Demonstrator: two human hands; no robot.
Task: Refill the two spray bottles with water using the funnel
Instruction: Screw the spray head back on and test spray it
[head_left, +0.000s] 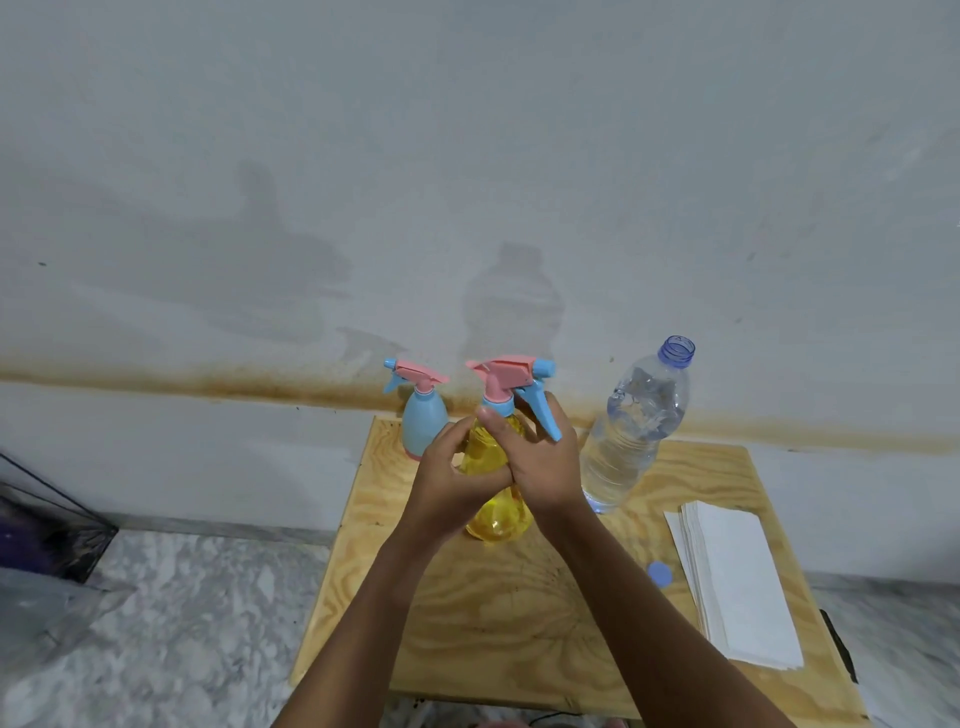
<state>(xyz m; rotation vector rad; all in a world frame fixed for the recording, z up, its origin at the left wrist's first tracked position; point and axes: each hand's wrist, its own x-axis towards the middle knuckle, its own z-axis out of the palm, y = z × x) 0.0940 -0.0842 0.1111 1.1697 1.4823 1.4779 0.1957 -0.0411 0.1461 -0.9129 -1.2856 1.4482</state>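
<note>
Mid-frame, the yellow spray bottle (498, 514) is steadied upright on the counter (493, 623), gripped at the body by the left hand (454, 470) and at the neck by the right hand (548, 460) (probably so its sprayer head (511, 370) can be turned).

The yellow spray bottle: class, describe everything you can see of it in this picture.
The yellow spray bottle has a see-through yellow body that looks like plastic, a light blue collar, a pink spray head with a blue nozzle, and a long blue trigger. It stands upright on the wooden table, head fitted. The left hand grips its body, thumb at the collar; the right hand grips its neck beside the trigger. Its fill level cannot be told.
</note>
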